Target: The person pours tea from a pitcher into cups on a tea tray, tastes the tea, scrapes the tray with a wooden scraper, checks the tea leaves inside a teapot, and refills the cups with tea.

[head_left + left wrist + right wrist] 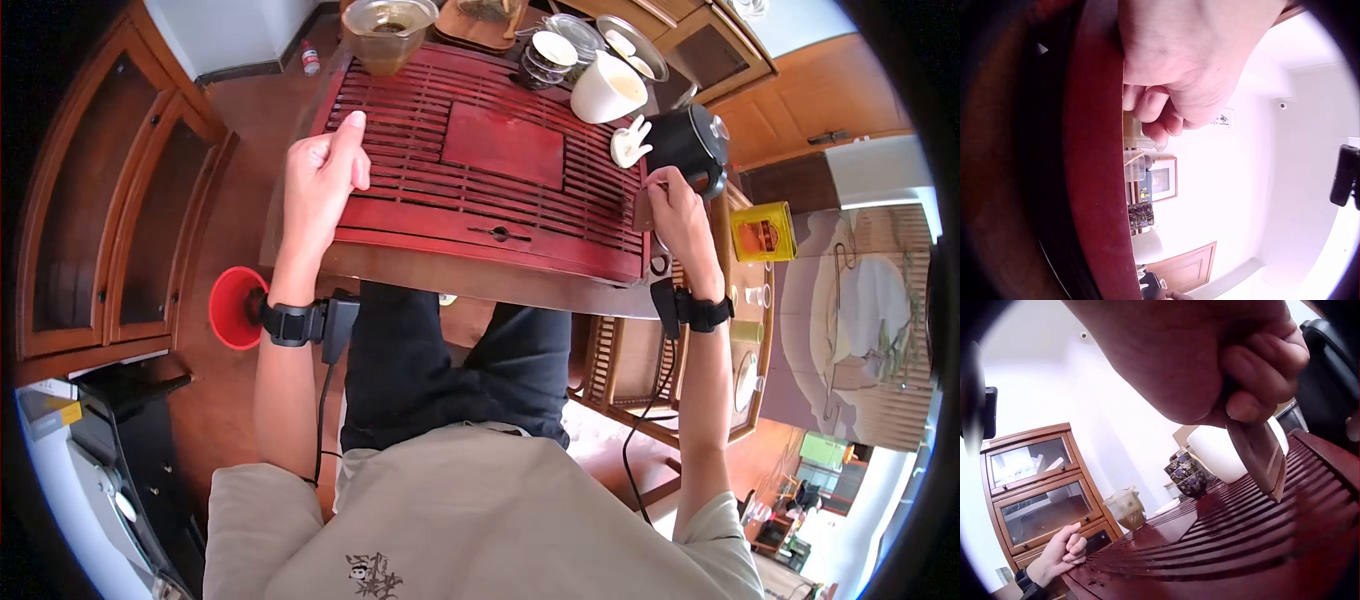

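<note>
My left hand rests on the left part of a red slatted tea tray, its fingers curled in and its thumb lying along them. Nothing shows in its grasp. At the tray's right edge my right hand pinches a flat brown wooden piece. That piece points downward close over the slats, and its upper end is hidden in the fingers. Just beyond this hand are a white hand-shaped figure and a black kettle. A white mug stands farther back on the tray.
Patterned cups are stacked near the mug. A glass bowl with brownish liquid stands at the back left corner. Right of the tray, a yellow tin sits on a side shelf. A red bin stands on the floor at left.
</note>
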Tool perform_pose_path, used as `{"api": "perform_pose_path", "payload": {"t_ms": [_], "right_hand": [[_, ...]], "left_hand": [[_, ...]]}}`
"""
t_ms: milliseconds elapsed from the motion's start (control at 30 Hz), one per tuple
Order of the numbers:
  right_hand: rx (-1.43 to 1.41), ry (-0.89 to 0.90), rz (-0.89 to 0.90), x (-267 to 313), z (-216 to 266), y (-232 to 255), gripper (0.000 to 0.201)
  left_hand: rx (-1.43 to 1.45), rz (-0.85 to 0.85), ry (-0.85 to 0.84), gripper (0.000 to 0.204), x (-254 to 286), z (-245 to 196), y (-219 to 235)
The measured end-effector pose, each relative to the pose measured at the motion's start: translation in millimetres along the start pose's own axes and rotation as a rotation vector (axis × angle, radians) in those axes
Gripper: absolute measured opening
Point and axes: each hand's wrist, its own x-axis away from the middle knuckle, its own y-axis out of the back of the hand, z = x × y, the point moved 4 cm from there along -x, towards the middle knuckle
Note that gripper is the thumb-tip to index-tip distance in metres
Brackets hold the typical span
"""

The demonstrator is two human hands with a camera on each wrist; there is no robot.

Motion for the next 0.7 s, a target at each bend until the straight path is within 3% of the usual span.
{"api": "perform_pose_path", "payload": {"t_ms": [167, 367, 433, 700], "right_hand": [[0.292, 0.033, -0.025, 3.4, 19.6, -15.0, 0.014], [0.381, 0.371, -0.216, -14.2, 111.6, -58.1, 0.008], [0.411, 0.387, -0.238, -19.3, 147.9, -71.8, 0.009], [0.233, 0.456, -0.317, -34.2, 253.2, -117.7, 0.011]], "left_hand": [[-0.019, 0.008, -0.009, 0.055, 0.3, 1.8, -0.8], [-0.005, -0.019, 0.010, 0.055, 0.4, 1.5, -2.7], [-0.016, -0.020, 0.009, 0.055, 0.3, 1.3, -1.7], [0.059, -0.099, -0.050, 0.056, 1.1, -5.1, -1.5]]}}
